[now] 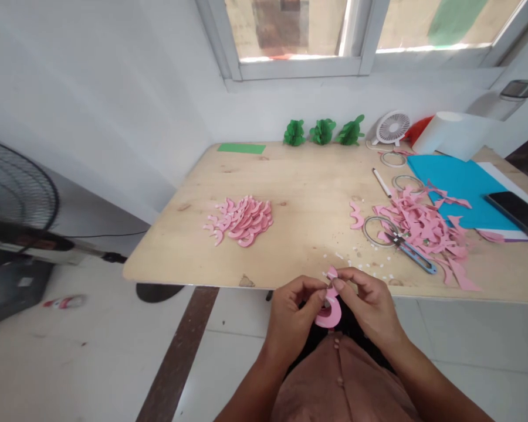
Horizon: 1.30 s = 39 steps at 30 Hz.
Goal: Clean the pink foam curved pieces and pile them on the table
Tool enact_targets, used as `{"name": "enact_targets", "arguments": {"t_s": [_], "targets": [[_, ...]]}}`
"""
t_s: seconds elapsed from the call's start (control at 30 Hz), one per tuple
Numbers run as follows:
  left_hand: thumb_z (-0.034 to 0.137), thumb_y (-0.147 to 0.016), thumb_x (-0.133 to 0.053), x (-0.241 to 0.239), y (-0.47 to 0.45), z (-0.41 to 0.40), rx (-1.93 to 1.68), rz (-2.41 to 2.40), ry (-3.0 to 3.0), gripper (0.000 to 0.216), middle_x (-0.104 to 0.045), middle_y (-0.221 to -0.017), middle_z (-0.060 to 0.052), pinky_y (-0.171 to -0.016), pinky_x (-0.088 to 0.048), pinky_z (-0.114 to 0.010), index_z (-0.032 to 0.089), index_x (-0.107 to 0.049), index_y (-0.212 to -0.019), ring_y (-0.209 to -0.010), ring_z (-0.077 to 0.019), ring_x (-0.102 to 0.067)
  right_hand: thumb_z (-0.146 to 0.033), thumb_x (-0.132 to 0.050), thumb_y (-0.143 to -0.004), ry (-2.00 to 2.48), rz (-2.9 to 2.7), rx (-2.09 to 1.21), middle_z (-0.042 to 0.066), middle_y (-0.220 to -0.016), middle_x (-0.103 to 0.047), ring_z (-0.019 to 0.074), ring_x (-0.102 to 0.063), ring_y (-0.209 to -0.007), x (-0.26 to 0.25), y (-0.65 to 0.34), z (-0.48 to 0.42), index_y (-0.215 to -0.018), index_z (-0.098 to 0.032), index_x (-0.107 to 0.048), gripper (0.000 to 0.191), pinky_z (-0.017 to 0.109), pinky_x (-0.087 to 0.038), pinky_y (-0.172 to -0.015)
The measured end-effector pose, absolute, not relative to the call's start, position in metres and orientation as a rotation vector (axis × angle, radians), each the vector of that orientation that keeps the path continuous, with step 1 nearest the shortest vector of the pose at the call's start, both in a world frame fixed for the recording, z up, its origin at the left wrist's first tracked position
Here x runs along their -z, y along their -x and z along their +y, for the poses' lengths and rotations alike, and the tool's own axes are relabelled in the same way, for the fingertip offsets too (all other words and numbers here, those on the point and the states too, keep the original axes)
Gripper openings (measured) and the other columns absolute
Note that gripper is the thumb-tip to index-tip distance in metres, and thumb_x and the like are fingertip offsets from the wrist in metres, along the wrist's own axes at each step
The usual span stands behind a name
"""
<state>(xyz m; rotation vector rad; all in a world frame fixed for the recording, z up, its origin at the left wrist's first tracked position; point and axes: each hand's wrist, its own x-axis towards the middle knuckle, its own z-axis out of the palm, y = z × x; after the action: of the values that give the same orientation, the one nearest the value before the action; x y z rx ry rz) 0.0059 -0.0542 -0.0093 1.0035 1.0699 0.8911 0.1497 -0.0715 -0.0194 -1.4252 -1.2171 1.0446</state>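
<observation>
Just off the front edge of the table, my left hand (297,308) and my right hand (365,299) pinch a curved pink paper piece (331,315) between thumbs and fingers. Its lower part bends into a C shape, and a wavy part sticks up between the fingertips. A heap of similar curved pink paper pieces (249,220) lies to the left on the table. One wavy pink cutout (356,215) rests alone ahead of my right hand. Blue-handled thread snips (411,253) lie to the right, beside a roll of tape (379,231).
Pink paper scraps (422,223) pile up at the right, by blue paper sheets (470,187) and a black phone (519,214). White bits are scattered near the front edge. Along the wall stand three green paper shapes (322,132) and a small white fan (392,128). A pen (382,183) lies nearby.
</observation>
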Motion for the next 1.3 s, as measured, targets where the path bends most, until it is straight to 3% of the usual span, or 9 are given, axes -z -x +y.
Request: {"name": "enact_targets", "arguments": {"t_s": [0.43, 0.53, 0.67, 0.87, 1.3], "targets": [[0.023, -0.076, -0.063, 0.012, -0.01, -0.053, -0.894, 1.058, -1.075, 0.01, -0.066, -0.066, -0.001, -0.061, -0.054, -0.026, 0.014, -0.065, -0.079, -0.061, -0.0138, -0.062, -0.029, -0.055, -0.082, 1.48, -1.237, -1.004, 0.002, -0.075, -0.065, 0.0167, -0.059, -0.071, 0.017, -0.15, -0.069, -0.077, -0.018, -0.066, 0.017, 0.027, -0.046, -0.066], [0.023, -0.079, -0.059, 0.012, -0.009, -0.054, -0.936, 1.145, -1.292, 0.013, -0.068, -0.072, -0.002, -0.064, -0.054, -0.029, 0.016, -0.066, -0.087, -0.064, -0.0156, -0.064, -0.029, -0.055, -0.082, 1.524, -1.265, -0.944, 0.003, -0.073, -0.066, 0.0174, -0.06, -0.069, 0.017, -0.15, -0.068, -0.076, -0.017, -0.066, 0.017, 0.027, -0.047, -0.064], [0.015, -0.079, -0.059, 0.009, -0.01, -0.053, -1.246, 1.323, -1.848, 0.014, -0.067, -0.084, -0.007, -0.073, -0.052, -0.033, 0.017, -0.066, -0.091, -0.079, -0.0185, -0.062, -0.03, -0.054, -0.083, 1.574, -1.351, -0.806, 0.003, -0.072, -0.068, 0.0184, -0.062, -0.069, 0.016, -0.149, -0.069, -0.078, -0.018, -0.067, 0.018, 0.029, -0.047, -0.065], [0.007, -0.078, -0.058, 0.01, -0.019, -0.045, -1.409, 1.16, -2.337, 0.015, -0.067, -0.078, -0.007, -0.072, -0.049, -0.035, 0.016, -0.065, -0.088, -0.076, -0.0195, -0.057, -0.023, -0.054, -0.083, 1.536, -1.514, -0.568, 0.004, -0.077, -0.07, 0.0204, -0.063, -0.076, 0.016, -0.149, -0.07, -0.08, -0.02, -0.065, 0.012, 0.034, -0.045, -0.074], [0.009, -0.08, -0.057, 0.01, -0.017, -0.041, -1.345, 1.167, -2.401, 0.013, -0.068, -0.076, -0.006, -0.073, -0.049, -0.035, 0.017, -0.066, -0.086, -0.076, -0.0197, -0.058, -0.018, -0.05, -0.086, 1.497, -1.769, -0.347, 0.002, -0.063, -0.063, 0.0176, -0.055, -0.063, 0.009, -0.152, -0.071, -0.071, -0.02, -0.058, 0.017, 0.034, -0.039, -0.069]]}}
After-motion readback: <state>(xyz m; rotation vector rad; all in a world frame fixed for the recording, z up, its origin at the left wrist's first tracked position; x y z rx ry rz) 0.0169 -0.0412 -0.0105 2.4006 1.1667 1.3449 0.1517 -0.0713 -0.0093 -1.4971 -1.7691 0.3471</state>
